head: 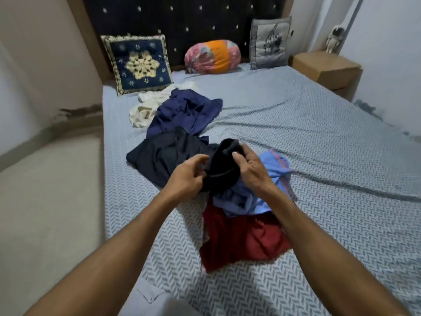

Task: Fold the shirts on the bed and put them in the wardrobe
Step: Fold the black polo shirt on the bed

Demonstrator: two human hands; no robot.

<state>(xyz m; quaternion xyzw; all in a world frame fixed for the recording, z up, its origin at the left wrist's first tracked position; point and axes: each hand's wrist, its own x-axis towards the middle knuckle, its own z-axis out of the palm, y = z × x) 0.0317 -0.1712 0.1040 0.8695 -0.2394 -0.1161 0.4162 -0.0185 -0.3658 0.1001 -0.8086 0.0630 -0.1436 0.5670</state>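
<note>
Right hand [247,166] pinches the limp, light black shirt [224,166]; left hand [188,176], fingers loosely curled, touches its hem; best gripped at shoulders.

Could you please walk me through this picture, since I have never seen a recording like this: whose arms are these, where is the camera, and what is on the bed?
There is no machine here. A person wears a wide-angle camera on the head, so you look down along their own bare arms.

The left hand and the right hand both grip a black shirt, raised a little above the pile.

Below it on the patterned bed sheet lie a light blue shirt and a red shirt. Farther back are a dark navy shirt, a blue-purple shirt and a cream shirt, all unfolded.

Against the headboard stand a navy patterned cushion, a colourful bolster and a grey cushion. No wardrobe is in view.
</note>
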